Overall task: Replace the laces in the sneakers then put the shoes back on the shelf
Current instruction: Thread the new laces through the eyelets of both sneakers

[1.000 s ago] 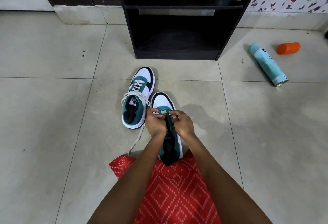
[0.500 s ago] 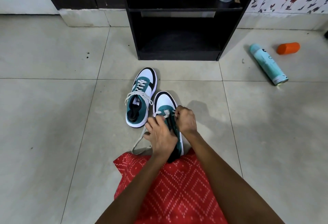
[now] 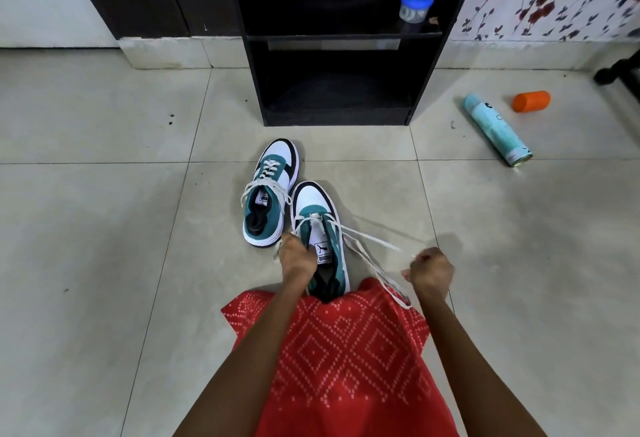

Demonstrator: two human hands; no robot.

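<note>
Tiled floor (image 3: 104, 246), pale; black shelf unit (image 3: 256, 73) at its far edge. Both sneakers sit mid-floor in front of the shelf, neither yet on it.
- Far sneaker (image 3: 273, 210): laced, ends loose.
- Near sneaker (image 3: 313, 199): just beside it, heel against red patterned cloth (image 3: 346, 350).
- Left hand (image 3: 298, 260): fingers curled round the near sneaker's left side, steadying it.
- Right hand (image 3: 431, 272): fingers closed, pinching the white lace (image 3: 370, 241), drawn taut out to the right.

Risks, as I judge them:
- A hard pull could drag the opposite end back through its eyelet, or leave the ends uneven.
- If the left grip slackens, the shoe may slide or tip rightward.
- The slack strand across the cloth could snag.

Hard to read:
- Which eyelets are threaded.
- The left fingertips, hidden behind the shoe.
- The lace tips.
- The shelf's dark lower bay.
</note>
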